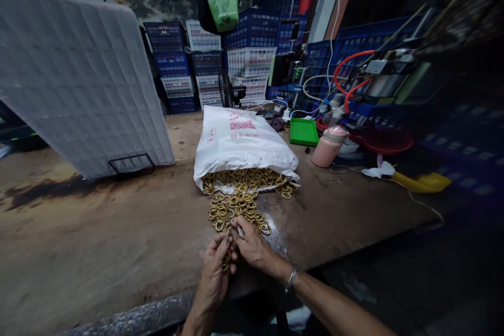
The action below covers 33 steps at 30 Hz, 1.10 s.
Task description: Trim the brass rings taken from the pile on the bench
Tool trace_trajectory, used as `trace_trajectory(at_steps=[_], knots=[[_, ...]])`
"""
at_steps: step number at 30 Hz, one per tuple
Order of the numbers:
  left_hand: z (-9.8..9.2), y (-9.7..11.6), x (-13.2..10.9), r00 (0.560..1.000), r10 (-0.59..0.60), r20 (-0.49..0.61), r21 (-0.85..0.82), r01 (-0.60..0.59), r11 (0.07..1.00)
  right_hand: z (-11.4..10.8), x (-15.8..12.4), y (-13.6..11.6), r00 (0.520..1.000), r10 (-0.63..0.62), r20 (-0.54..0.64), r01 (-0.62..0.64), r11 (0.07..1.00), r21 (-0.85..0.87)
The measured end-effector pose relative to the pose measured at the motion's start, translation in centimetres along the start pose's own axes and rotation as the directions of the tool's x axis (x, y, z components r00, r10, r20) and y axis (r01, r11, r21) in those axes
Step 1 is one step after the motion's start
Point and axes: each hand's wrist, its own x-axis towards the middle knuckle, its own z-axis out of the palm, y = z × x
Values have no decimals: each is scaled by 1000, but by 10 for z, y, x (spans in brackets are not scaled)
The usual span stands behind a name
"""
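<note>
My left hand (pixel 214 262) is closed on gold-coloured metal rings (pixel 226 260), a few of which show below its fingertips. Close beside it, my right hand (pixel 254 244) pinches a small thin tool (pixel 239 231) with a pale grey end; its exact kind cannot be made out. The fingertips of both hands meet or nearly meet at the near edge of a pile of gold rings (pixel 224 209). More rings spill from the mouth of a white sack (pixel 244 142) with red print, lying on its side on the table (pixel 137 241).
A tall white padded panel (pixel 79 79) stands at left on a black wire stand (pixel 132 164). Right of the sack are a green tray (pixel 304 132), a pink bottle (pixel 329 146), a yellow scoop (pixel 423 182) and a machine with orange hoses (pixel 388 79). Stacked crates (pixel 252 61) line the back.
</note>
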Motion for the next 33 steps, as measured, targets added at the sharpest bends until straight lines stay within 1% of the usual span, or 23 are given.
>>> trace_trajectory(at_steps=[3, 6, 8, 11, 14, 16, 18, 20, 22, 24, 26, 29, 31, 33], knots=[[1, -3, 0, 998, 48, -27, 46, -46, 998, 1, -6, 0, 998, 56, 12, -57, 995, 79], [-4, -7, 0, 996, 79, -51, 149, -71, 986, -4, -8, 1, 995, 62, 75, -68, 995, 77], [-8, -8, 0, 995, 84, -56, 251, -67, 966, -8, -8, -1, 994, 45, 102, -51, 997, 53], [-10, -7, -2, 995, 89, -48, 417, -61, 907, -15, -8, -7, 995, -3, 101, 1, 1000, 18], [-9, -3, -4, 996, 88, -23, 509, -64, 858, -17, -8, -10, 987, -46, 152, 48, 999, -9], [-9, 0, -5, 997, 78, -16, 521, -58, 852, -15, -9, -9, 986, -24, 163, 24, 1000, 3], [-9, 0, -7, 998, 55, -3, 492, -47, 870, -11, -9, -6, 989, 35, 140, -46, 996, 71], [-9, 0, -8, 999, 18, 30, 427, -28, 904, -7, -10, -3, 984, 111, 139, -136, 974, 179], [-9, -2, -9, 998, -19, 58, 354, -3, 935, -5, -11, -2, 972, 170, 164, -210, 938, 274], [-9, -4, -10, 997, -35, 68, 314, 11, 949, -4, -12, -4, 964, 194, 182, -244, 915, 322], [-10, -5, -9, 998, -25, 61, 318, 4, 948, -4, -12, -6, 969, 179, 171, -225, 924, 310], [-10, -6, -8, 999, -8, 51, 370, -11, 929, -3, -12, -7, 976, 158, 152, -189, 958, 216], [-11, -6, -6, 998, -2, 55, 389, -20, 921, -3, -12, -7, 972, 168, 166, -197, 964, 179], [-12, -6, -6, 998, 6, 63, 387, -30, 922, -3, -12, -6, 967, 181, 179, -215, 957, 195]])
